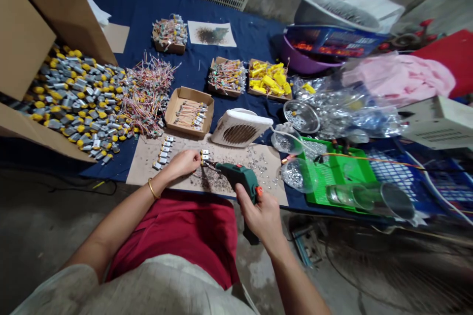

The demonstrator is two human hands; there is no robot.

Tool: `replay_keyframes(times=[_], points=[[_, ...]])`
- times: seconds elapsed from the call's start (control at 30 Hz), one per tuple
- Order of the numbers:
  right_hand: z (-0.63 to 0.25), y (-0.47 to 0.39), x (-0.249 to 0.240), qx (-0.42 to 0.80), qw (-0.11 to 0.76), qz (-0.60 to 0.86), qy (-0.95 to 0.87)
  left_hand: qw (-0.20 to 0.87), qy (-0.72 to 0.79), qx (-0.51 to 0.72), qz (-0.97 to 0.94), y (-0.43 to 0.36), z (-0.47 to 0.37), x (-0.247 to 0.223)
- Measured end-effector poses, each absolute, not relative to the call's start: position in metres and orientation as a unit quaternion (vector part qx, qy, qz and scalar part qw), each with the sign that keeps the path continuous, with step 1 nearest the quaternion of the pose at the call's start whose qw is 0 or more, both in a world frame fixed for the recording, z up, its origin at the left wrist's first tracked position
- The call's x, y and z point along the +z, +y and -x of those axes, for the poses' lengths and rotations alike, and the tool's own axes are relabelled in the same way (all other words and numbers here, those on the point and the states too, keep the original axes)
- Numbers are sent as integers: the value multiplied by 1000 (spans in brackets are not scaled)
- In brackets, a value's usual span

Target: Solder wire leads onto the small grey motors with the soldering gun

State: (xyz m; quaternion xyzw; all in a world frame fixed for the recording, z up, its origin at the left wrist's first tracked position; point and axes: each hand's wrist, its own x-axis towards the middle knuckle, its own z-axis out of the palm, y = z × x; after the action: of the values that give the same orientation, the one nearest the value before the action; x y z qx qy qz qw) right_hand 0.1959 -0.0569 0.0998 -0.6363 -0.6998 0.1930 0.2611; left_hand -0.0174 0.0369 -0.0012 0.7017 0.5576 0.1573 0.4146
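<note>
My right hand (261, 211) is wrapped round the grip of a dark green soldering gun (238, 174), whose tip points left. That tip meets small metal motors (204, 154) lying on a cardboard sheet (144, 153). Just left of these motors is my left hand (187, 161), its fingers pressed together; what they hold, if anything, is too small to make out. A row of similar motors (162, 153) lies on the sheet, left of my left hand. Dark specks and small metal bits are scattered over the cardboard around the tip.
A white-framed fan (242, 128) stands behind the sheet. Behind my left hand is a box of wired parts (189, 111); loose motors (79, 103) pile up at the left. Bowls of metal bits (299, 174) and a green tray (318, 157) are at the right.
</note>
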Motion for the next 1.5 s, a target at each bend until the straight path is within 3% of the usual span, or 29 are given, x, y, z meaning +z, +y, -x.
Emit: replay_keyframes(times=[0.6, 0.8, 1.0, 1.17, 1.5], points=[[-173, -44, 121, 175, 219, 586, -760, 405, 554, 145, -713, 41, 19, -8], [-187, -61, 125, 155, 271, 627, -713, 415, 548, 148, -711, 39, 19, -3], [-214, -91, 101, 293, 369, 760, -447, 420, 553, 154, -703, 39, 19, -4], [-222, -109, 78, 451, 470, 725, -224, 428, 552, 156, -699, 39, 19, -11], [-226, -124, 60, 466, 457, 719, -239, 444, 547, 165, -690, 39, 20, -12]])
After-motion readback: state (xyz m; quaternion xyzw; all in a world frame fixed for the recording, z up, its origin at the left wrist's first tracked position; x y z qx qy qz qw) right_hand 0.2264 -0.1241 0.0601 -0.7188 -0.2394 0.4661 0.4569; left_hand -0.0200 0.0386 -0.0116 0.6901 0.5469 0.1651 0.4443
